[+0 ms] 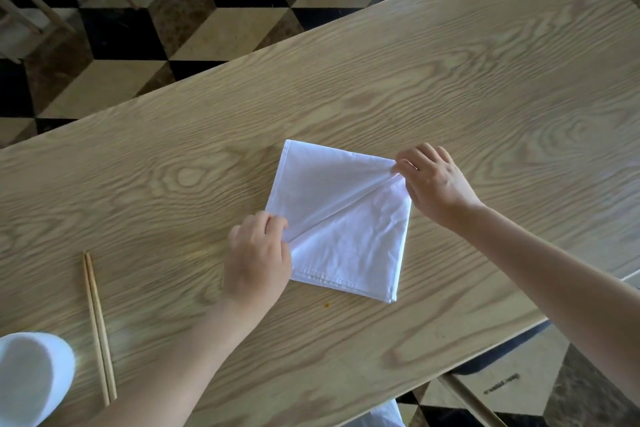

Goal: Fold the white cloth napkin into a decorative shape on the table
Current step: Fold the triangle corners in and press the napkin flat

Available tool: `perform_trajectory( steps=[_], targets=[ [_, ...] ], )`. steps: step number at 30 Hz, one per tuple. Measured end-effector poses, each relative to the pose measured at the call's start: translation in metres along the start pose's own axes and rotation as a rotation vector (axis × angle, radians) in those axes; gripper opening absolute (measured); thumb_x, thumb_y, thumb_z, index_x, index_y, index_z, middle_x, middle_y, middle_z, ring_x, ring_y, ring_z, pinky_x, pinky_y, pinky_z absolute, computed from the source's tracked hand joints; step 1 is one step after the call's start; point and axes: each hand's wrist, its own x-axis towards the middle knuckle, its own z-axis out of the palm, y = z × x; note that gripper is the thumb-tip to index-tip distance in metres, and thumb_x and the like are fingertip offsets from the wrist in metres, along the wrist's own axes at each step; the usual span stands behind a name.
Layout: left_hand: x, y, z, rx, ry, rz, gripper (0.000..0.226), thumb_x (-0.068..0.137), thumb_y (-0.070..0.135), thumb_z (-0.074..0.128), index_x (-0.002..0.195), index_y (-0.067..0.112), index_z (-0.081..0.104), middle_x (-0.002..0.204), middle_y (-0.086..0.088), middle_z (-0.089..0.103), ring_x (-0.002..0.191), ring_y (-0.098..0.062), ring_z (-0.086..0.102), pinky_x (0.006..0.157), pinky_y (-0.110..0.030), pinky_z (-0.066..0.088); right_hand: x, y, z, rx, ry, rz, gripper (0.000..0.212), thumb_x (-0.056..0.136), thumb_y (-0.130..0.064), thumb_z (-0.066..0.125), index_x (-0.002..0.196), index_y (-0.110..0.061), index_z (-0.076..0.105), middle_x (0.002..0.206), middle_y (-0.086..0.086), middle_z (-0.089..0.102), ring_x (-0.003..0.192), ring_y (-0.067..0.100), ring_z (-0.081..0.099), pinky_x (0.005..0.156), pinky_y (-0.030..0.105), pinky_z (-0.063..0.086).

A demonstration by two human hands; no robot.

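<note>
The white cloth napkin (341,218) lies flat on the wooden table (415,87) as a folded square, with a diagonal fold line running from its left corner to its right corner. My left hand (258,255) pinches the napkin's left corner where that fold ends. My right hand (433,180) pinches the right corner at the other end of the fold. A stitched hem shows along the near edge.
A pair of wooden chopsticks (98,326) lies on the table to the left. A white cup (29,374) sits at the near left corner. The table's near edge runs at the lower right above a checkered floor (214,28); chair legs stand beyond the far edge.
</note>
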Motion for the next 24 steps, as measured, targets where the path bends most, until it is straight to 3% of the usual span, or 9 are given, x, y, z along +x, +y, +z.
perform_trajectory(
  steps=[3,7,10,15,24],
  targets=[
    [0.008,0.023,0.006,-0.032,0.045,-0.006,0.034,0.087,0.014,0.041,0.114,0.003,0.059,0.111,-0.014,0.064,0.099,-0.033,0.06,0.085,-0.045,0.048,0.006,-0.034,-0.001,0.134,0.047,0.149,0.031,0.086,-0.009,0.045,0.113,-0.006,0.061,0.113,0.01,0.065,0.102,0.03,0.056,0.089,0.039,0.043],
    [0.004,0.032,0.052,0.034,-0.117,0.001,0.046,0.094,0.025,0.034,0.135,0.007,0.041,0.14,-0.015,0.047,0.128,-0.031,0.046,0.108,-0.05,0.025,0.007,-0.101,0.025,0.279,-0.152,0.09,0.05,0.094,-0.034,0.035,0.133,-0.006,0.048,0.14,0.011,0.049,0.132,0.026,0.041,0.112,0.041,0.027],
    [-0.001,0.024,0.066,0.064,-0.155,-0.073,0.051,0.099,0.035,0.021,0.141,0.009,0.035,0.147,-0.007,0.037,0.137,-0.023,0.033,0.112,-0.048,0.02,0.0,-0.116,0.039,0.194,-0.252,0.081,0.058,0.095,-0.045,0.026,0.142,-0.012,0.035,0.15,0.004,0.035,0.141,0.017,0.022,0.115,0.037,0.012],
    [-0.007,0.019,0.064,0.105,-0.136,-0.111,0.063,0.094,0.041,0.032,0.143,0.002,0.029,0.151,-0.015,0.028,0.141,-0.025,0.023,0.113,-0.046,0.021,-0.004,-0.083,0.034,0.109,-0.214,0.147,0.057,0.097,-0.045,0.021,0.142,-0.013,0.037,0.15,0.002,0.034,0.14,0.016,0.024,0.115,0.036,0.015],
    [-0.014,0.007,0.059,0.152,-0.168,-0.185,0.077,0.09,0.054,0.028,0.146,0.002,0.019,0.155,-0.014,0.018,0.143,-0.023,0.015,0.115,-0.043,0.015,-0.004,-0.019,0.024,-0.031,-0.295,0.256,0.057,0.096,-0.045,0.019,0.147,-0.019,0.024,0.154,-0.003,0.025,0.142,0.01,0.016,0.117,0.038,0.008]
  ],
)
